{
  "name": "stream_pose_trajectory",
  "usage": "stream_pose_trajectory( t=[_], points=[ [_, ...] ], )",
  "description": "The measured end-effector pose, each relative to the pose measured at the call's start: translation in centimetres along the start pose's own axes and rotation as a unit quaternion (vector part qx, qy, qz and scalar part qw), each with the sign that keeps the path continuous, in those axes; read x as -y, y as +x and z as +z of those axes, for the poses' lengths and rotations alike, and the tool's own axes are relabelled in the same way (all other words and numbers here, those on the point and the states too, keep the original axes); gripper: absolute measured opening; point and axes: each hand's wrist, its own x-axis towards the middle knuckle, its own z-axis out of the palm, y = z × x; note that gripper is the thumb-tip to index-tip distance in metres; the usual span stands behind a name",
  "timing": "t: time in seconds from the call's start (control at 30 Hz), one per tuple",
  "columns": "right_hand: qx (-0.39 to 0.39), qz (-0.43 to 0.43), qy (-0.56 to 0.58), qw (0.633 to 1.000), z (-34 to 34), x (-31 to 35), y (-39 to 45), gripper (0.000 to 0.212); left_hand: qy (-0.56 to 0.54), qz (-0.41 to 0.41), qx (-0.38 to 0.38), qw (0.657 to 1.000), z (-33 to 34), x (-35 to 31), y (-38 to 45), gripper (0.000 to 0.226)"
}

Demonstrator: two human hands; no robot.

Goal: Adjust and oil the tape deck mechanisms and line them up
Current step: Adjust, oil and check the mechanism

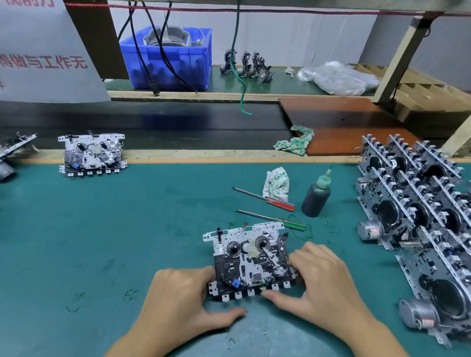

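Colours on the bench

The mat (117,226) is teal green. The tape deck mechanism (249,261) is silver and black with one small blue part. One screwdriver (266,198) has a clear red handle, the other screwdriver (274,220) a clear green one. The oil bottle (316,197) is dark with a pale green nozzle. The rag (276,184) is white with green print; the bin (169,57) is bright blue

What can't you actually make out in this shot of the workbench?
All in the head view:
- Left hand's fingertips: hidden behind the tape deck mechanism.
- Mechanism at the left: cut off by the picture's edge.
- Blue bin's contents: partly hidden by its wall and cables.
- Oil bottle's level: dark, unreadable.
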Motion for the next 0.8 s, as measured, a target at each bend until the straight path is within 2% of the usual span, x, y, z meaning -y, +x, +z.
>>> stream_pose_trajectory(
  t=[0.1, 0.23, 0.33, 0.4, 0.5, 0.67, 0.8],
  points=[
    [0.027, -0.039, 0.011, 0.999, 0.0, -0.6, -0.2, 0.047, 0.006, -0.024, 0.019, 1.000, 0.1, 0.1, 0.0, 0.048],
    [0.021, -0.042, 0.002, 0.999, 0.1, -0.4, -0.3, 0.048, -0.004, -0.012, 0.017, 1.000, -0.1, 0.2, -0.1, 0.044],
    [0.008, -0.021, 0.004, 1.000, -0.3, -0.2, -0.2, 0.055, -0.010, 0.025, 0.010, 1.000, -0.2, 0.1, -0.1, 0.043],
    [-0.010, 0.007, -0.010, 1.000, -0.1, 0.2, -0.2, 0.057, -0.010, 0.050, 0.009, 0.999, -0.2, 0.1, 0.0, 0.052],
    [-0.014, 0.041, -0.022, 0.999, 0.1, 0.6, -0.1, 0.057, -0.001, 0.039, 0.001, 0.999, -0.2, 0.1, 0.1, 0.053],
    [0.022, -0.017, -0.009, 1.000, -0.4, -0.4, 0.1, 0.051, 0.021, 0.034, 0.003, 0.999, 0.0, 0.1, 0.1, 0.056],
    [0.019, -0.028, 0.001, 0.999, -0.4, -0.8, 0.3, 0.063, 0.022, 0.045, -0.009, 0.999, -0.2, 0.2, 0.1, 0.057]
  ],
)
